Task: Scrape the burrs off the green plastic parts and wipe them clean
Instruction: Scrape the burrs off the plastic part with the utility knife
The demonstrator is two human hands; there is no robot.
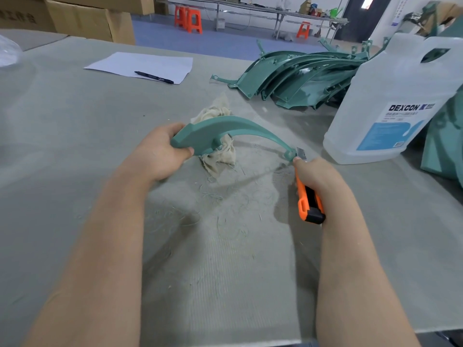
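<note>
Green curved plastic part (225,132) is gripped at its broad end by the left hand (160,152); right hand (317,175) clasps an orange-and-black utility knife (309,202), blade touching the part's narrow tip.

A factory workshop: a wide grey worktop (75,146) carries a stack of identical green plastic parts (295,78) at its far right edge beside a big solvent jug (390,101). Cardboard cartons (82,18) stand past its far left corner. Orange stools (189,20) and a long metal bench (263,11) stand on the blue floor (213,38) beyond.
</note>
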